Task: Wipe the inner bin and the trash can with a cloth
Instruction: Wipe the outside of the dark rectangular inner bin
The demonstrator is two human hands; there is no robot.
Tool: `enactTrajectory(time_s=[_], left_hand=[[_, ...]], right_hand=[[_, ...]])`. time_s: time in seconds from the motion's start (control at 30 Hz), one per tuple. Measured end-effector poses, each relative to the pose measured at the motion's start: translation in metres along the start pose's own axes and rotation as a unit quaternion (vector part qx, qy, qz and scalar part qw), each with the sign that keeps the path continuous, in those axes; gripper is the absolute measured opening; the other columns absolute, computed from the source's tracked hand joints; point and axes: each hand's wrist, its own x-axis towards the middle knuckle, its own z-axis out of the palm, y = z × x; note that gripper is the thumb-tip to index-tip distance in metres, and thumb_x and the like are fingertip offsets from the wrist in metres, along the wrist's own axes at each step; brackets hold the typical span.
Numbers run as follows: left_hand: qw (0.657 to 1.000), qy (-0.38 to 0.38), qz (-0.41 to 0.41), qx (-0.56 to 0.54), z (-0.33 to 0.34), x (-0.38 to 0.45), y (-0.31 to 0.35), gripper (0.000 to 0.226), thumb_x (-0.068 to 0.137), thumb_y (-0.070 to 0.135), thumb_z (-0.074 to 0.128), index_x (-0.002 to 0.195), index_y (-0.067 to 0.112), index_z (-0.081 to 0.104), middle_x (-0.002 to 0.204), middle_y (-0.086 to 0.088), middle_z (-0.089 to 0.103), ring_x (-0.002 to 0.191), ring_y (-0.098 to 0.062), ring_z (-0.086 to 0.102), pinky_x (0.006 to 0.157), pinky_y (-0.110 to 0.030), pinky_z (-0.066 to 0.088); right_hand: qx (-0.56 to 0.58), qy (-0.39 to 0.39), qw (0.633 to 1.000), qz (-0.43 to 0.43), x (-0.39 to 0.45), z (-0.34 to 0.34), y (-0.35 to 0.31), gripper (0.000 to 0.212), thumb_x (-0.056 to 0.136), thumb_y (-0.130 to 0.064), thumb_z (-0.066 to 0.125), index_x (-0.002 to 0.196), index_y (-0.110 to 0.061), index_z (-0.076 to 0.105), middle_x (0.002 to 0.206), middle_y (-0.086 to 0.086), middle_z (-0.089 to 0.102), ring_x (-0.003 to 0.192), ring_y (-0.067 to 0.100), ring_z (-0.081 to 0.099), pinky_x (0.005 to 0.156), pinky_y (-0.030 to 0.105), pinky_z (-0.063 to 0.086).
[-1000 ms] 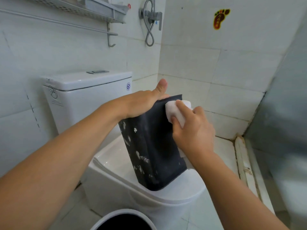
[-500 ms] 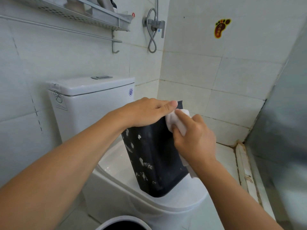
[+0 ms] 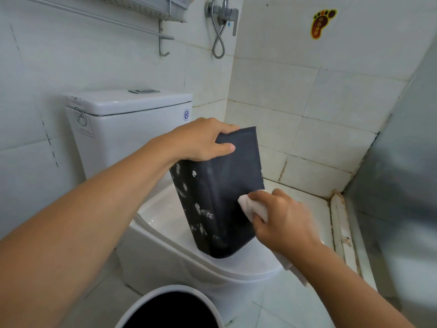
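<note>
The dark inner bin (image 3: 220, 192) is standing tilted on the closed toilet lid (image 3: 248, 266), its base resting on the lid and its top leaning toward the tank (image 3: 127, 129). The left hand (image 3: 201, 140) is gripping the bin's upper end — fingers curled over the top edge, thumb lying along the near face. The right hand (image 3: 283, 223) is clutching a white cloth (image 3: 250, 207) and pressing it against the bin's near side, low down; a loose end of the cloth is hanging below the wrist. White smears are showing on the bin's left side. The trash can (image 3: 142, 308) — white rim, dark inside — is sitting on the floor in front of the toilet, touched by neither hand.
</note>
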Motion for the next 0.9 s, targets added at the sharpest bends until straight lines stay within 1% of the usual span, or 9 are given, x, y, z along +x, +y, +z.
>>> enactTrajectory(time_s=[0.17,0.27,0.37,0.53,0.6,0.7,0.77,0.83,0.9], left_hand=[[1.000,-0.001,-0.004,0.004,-0.001,0.001,0.000,0.063,0.095,0.050,0.066,0.154,0.045,0.043,0.151,0.022,0.053,0.132,-0.009,0.053,0.113,-0.040,0.044],[1.000,0.007,-0.012,-0.002,-0.002,-0.001,-0.002,0.063,0.094,0.046,0.068,0.152,0.045,0.045,0.145,0.019,0.058,0.125,-0.008,0.057,0.110,-0.038,0.046],[0.999,0.016,-0.015,-0.025,-0.002,-0.001,-0.004,0.060,0.093,0.042,0.070,0.149,0.047,0.049,0.140,0.021,0.062,0.126,-0.007,0.059,0.110,-0.038,0.047],[0.998,0.044,-0.041,-0.016,-0.001,-0.002,-0.010,0.053,0.093,0.044,0.069,0.142,0.054,0.053,0.109,0.028,0.073,0.103,-0.010,0.066,0.094,-0.035,0.053],[0.998,0.047,-0.041,-0.024,0.000,-0.001,-0.011,0.053,0.092,0.044,0.070,0.141,0.054,0.054,0.120,0.021,0.072,0.110,-0.012,0.065,0.099,-0.037,0.053],[0.998,0.045,-0.030,-0.013,0.001,0.001,-0.008,0.056,0.092,0.042,0.070,0.145,0.050,0.052,0.124,0.011,0.072,0.105,-0.012,0.065,0.099,-0.038,0.053],[0.998,0.049,-0.033,-0.014,0.000,0.000,-0.005,0.054,0.093,0.040,0.069,0.144,0.049,0.054,0.102,0.017,0.074,0.091,-0.009,0.064,0.090,-0.033,0.054],[0.997,0.057,-0.044,-0.008,0.000,-0.002,-0.003,0.050,0.095,0.038,0.068,0.142,0.048,0.056,0.074,0.023,0.065,0.079,-0.004,0.059,0.080,-0.029,0.050],[0.997,0.066,-0.044,0.000,0.000,-0.003,-0.003,0.047,0.096,0.037,0.067,0.141,0.049,0.058,0.073,0.026,0.057,0.083,-0.008,0.060,0.080,-0.030,0.048]], right_hand=[[0.000,-0.053,0.997,0.050,-0.015,0.003,0.005,0.039,0.094,-0.044,0.056,0.133,-0.048,0.055,0.096,-0.009,0.050,0.077,0.022,0.057,0.066,0.030,0.044],[0.025,-0.016,0.995,0.099,0.000,0.006,0.014,0.036,0.093,-0.038,0.059,0.128,-0.041,0.060,0.098,-0.003,0.055,0.086,0.030,0.064,0.069,0.035,0.048],[0.014,0.042,0.992,0.115,0.010,0.010,0.017,0.033,0.097,-0.035,0.057,0.130,-0.037,0.058,0.101,0.002,0.054,0.075,0.032,0.062,0.063,0.038,0.053],[0.016,0.062,0.995,-0.072,-0.026,0.020,-0.007,0.045,0.078,-0.025,0.076,0.119,-0.036,0.061,0.091,-0.004,0.050,0.052,0.024,0.044,0.039,0.031,0.039],[0.014,0.052,0.991,-0.124,-0.039,0.025,-0.003,0.043,0.075,-0.024,0.077,0.114,-0.036,0.063,0.088,-0.010,0.043,0.053,0.018,0.038,0.038,0.029,0.040],[0.014,0.051,0.999,-0.009,-0.028,0.030,0.013,0.038,0.086,-0.035,0.070,0.124,-0.039,0.062,0.087,-0.005,0.051,0.054,0.023,0.050,0.046,0.033,0.045],[0.004,0.032,0.996,0.082,-0.015,0.032,0.019,0.036,0.095,-0.037,0.060,0.131,-0.040,0.057,0.092,-0.002,0.050,0.060,0.027,0.052,0.052,0.032,0.042],[-0.002,0.045,0.994,0.104,-0.012,0.034,0.014,0.034,0.097,-0.035,0.057,0.131,-0.038,0.055,0.093,-0.002,0.046,0.058,0.025,0.046,0.052,0.031,0.036],[0.012,0.063,0.996,0.059,-0.023,0.033,-0.003,0.032,0.093,-0.031,0.060,0.124,-0.034,0.058,0.091,-0.001,0.045,0.053,0.026,0.042,0.048,0.031,0.037]])
